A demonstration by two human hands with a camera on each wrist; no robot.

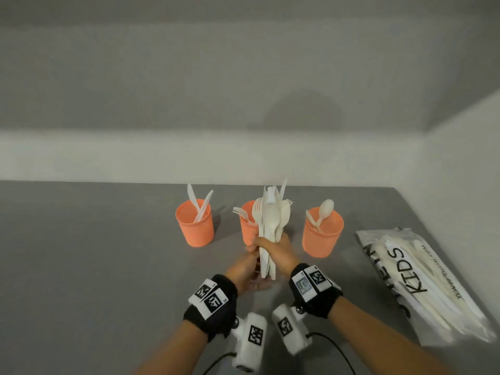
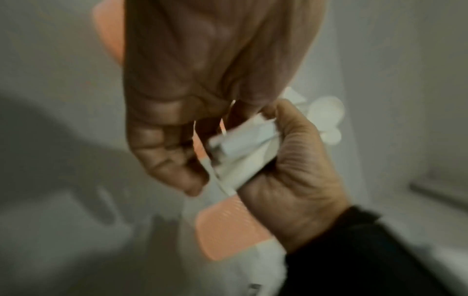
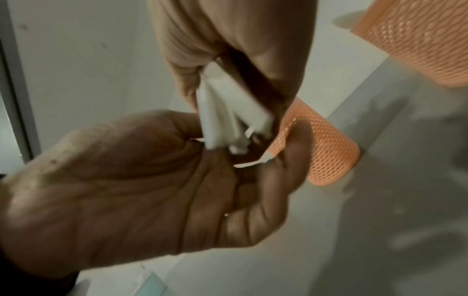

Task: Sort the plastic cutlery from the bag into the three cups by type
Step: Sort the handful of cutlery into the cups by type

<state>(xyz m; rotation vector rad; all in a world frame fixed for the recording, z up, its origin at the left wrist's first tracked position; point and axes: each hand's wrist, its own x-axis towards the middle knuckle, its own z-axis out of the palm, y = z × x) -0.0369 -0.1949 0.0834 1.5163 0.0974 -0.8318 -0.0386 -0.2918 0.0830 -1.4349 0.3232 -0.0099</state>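
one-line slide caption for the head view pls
Right hand holds a mixed bundle of white plastic cutlery upright before three orange plastic cups, left hand at its handles.

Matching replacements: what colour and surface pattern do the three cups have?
Orange cups, with a fine raised mesh texture on the walls; it shows best in the right wrist view.

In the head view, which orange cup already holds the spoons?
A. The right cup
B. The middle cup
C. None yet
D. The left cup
A: two spoons stand in the right cup; the left cup holds knives, the middle cup forks.
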